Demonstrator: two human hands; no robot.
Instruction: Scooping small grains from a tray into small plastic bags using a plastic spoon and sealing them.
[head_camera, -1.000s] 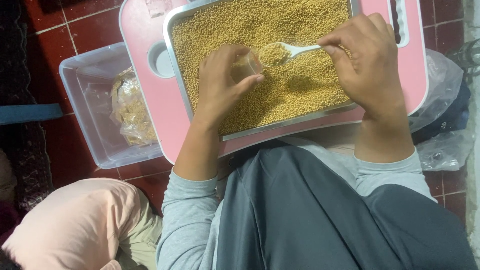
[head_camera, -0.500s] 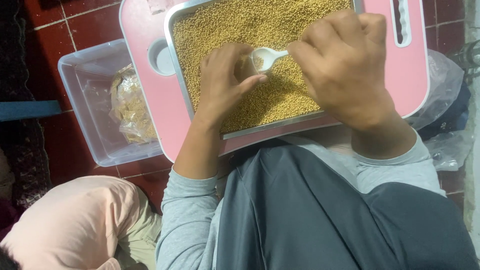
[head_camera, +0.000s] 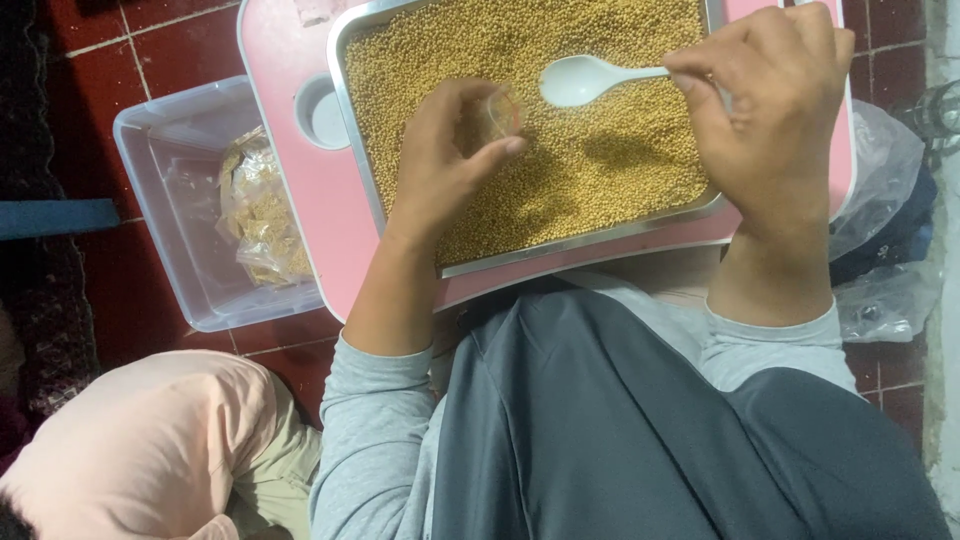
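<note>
- Pinching a small clear cup (head_camera: 503, 112), the left hand (head_camera: 445, 160) is hovering over the grain-filled metal tray (head_camera: 560, 250).
- Right hand (head_camera: 775, 110) is gripping a white spoon (head_camera: 585, 80), fingers closed on its handle.

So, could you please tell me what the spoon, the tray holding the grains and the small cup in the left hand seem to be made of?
Spoon: probably plastic, plain white, smooth with a faint sheen.
Tray: looks like metal, with a silvery rim that reflects light.
Small cup: apparently clear plastic, since the grains show through it; glass cannot be excluded.
</note>
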